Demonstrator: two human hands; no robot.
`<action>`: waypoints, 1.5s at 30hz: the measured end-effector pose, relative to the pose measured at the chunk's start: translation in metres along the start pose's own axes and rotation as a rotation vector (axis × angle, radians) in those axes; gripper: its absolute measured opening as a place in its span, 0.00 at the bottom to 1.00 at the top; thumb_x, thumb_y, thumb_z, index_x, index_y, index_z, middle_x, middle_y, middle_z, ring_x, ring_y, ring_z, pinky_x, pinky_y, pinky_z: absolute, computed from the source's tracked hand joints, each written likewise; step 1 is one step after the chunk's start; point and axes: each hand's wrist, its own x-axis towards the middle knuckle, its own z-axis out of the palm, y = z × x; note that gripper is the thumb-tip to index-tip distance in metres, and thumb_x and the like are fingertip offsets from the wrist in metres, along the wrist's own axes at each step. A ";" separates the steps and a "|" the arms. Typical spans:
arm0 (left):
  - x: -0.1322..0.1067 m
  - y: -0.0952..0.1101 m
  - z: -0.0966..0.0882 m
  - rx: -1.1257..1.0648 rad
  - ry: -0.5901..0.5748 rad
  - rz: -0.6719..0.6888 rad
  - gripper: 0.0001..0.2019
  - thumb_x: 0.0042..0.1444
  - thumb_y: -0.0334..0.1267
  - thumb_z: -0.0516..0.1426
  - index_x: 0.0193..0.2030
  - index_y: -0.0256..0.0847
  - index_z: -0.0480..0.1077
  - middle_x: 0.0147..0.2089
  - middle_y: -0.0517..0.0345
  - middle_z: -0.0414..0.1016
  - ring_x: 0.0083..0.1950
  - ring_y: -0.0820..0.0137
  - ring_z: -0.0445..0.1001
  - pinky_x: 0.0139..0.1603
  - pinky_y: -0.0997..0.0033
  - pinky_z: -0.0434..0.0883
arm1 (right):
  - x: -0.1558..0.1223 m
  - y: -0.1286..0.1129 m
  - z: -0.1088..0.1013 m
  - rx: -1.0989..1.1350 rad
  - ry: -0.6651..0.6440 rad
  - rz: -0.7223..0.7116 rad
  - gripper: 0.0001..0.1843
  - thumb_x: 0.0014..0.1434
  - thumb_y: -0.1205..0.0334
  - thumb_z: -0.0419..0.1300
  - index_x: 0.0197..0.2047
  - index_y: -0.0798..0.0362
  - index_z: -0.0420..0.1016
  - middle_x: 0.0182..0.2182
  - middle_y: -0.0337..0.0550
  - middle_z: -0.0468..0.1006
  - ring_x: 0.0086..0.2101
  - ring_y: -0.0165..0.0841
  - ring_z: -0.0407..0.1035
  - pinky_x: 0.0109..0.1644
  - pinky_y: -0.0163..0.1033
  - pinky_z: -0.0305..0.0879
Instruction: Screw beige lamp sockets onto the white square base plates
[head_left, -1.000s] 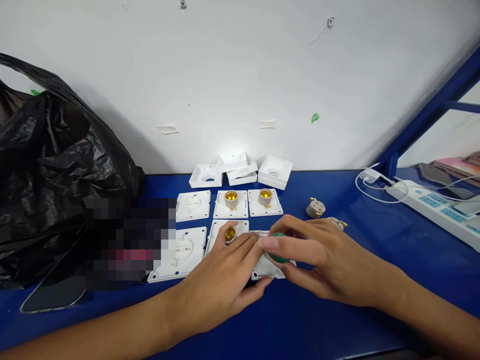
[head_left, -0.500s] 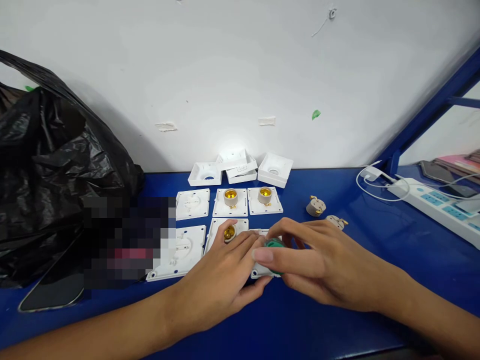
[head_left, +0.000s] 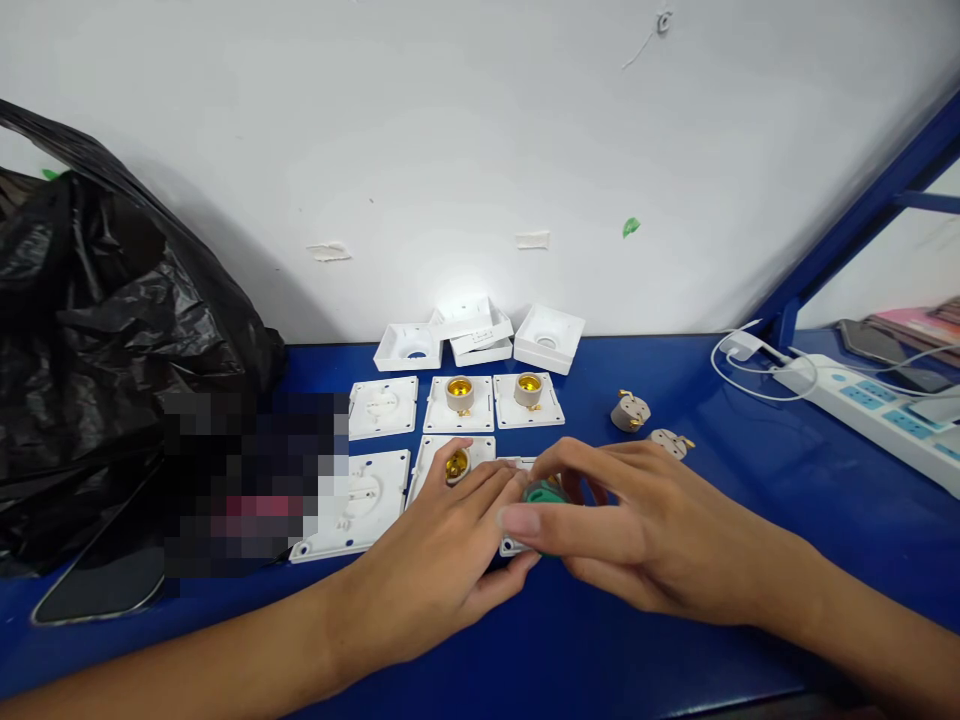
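A white square base plate (head_left: 511, 545) lies on the blue table, mostly hidden under both hands. My left hand (head_left: 446, 560) grips it, fingers over its left part and thumb at the near edge. My right hand (head_left: 637, 520) is closed around a green screwdriver handle (head_left: 546, 492) above that plate; the handle's lower end is hidden. Just left, another white plate (head_left: 427, 470) carries a brass-lined lamp socket (head_left: 457, 465), partly covered by my left hand. Behind are two plates with upright lamp sockets (head_left: 459, 392). Two loose lamp sockets (head_left: 630, 411) lie beyond my right hand.
White square covers (head_left: 409, 347) are piled against the wall. Bare base plates (head_left: 382, 406) lie to the left. A black plastic bag (head_left: 112, 330) and a phone (head_left: 97, 580) occupy the left side. A white power strip (head_left: 870, 400) with cables runs along the right.
The green handle looks slightly turned and tilted within my right fingers. Both hands keep nearly the same place; the whole view has shifted very slightly.
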 end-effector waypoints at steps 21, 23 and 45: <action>0.001 0.000 -0.004 -0.064 -0.026 -0.053 0.15 0.71 0.36 0.56 0.62 0.43 0.65 0.61 0.52 0.79 0.65 0.56 0.76 0.76 0.45 0.48 | -0.003 0.000 0.000 -0.001 -0.029 -0.035 0.31 0.79 0.64 0.47 0.79 0.38 0.45 0.45 0.40 0.74 0.34 0.31 0.67 0.35 0.36 0.66; 0.002 0.000 -0.003 -0.074 -0.031 -0.065 0.14 0.71 0.36 0.56 0.62 0.44 0.65 0.61 0.53 0.79 0.65 0.57 0.76 0.76 0.45 0.48 | -0.003 0.000 0.000 -0.002 -0.023 -0.038 0.31 0.79 0.65 0.47 0.79 0.38 0.44 0.45 0.40 0.74 0.33 0.31 0.67 0.36 0.36 0.67; 0.001 -0.005 -0.001 -0.045 -0.109 -0.049 0.19 0.69 0.37 0.55 0.66 0.46 0.64 0.64 0.50 0.77 0.68 0.53 0.73 0.79 0.35 0.46 | -0.003 -0.004 0.003 0.024 -0.016 -0.035 0.31 0.74 0.71 0.55 0.74 0.34 0.62 0.47 0.38 0.74 0.36 0.30 0.66 0.37 0.35 0.63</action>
